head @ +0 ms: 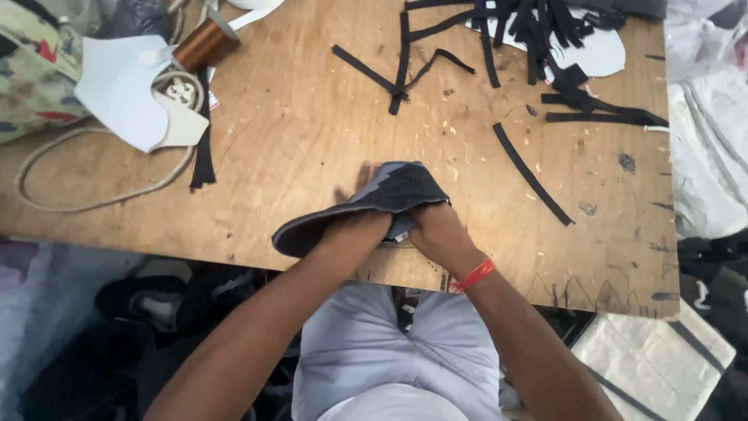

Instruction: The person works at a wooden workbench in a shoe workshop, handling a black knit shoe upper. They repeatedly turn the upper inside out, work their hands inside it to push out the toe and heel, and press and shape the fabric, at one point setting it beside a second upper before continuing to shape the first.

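Both bare forearms extend forward from the lower edge of the view and converge at the middle. The left hand (354, 230) is knuckles-up, its fingers curled in a closed grip, with a few fingertips (365, 173) showing farther forward. The right hand (438, 232) is likewise closed, held just beside the left, an orange band around its wrist.

Strips (538, 31) lie behind the shoe upper (389, 195) on the table (312, 132).

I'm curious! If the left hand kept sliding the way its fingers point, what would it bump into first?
Probably the crossed black strips. The left hand points up across the wooden table, under the dark shoe piece, and bare wood lies before them.
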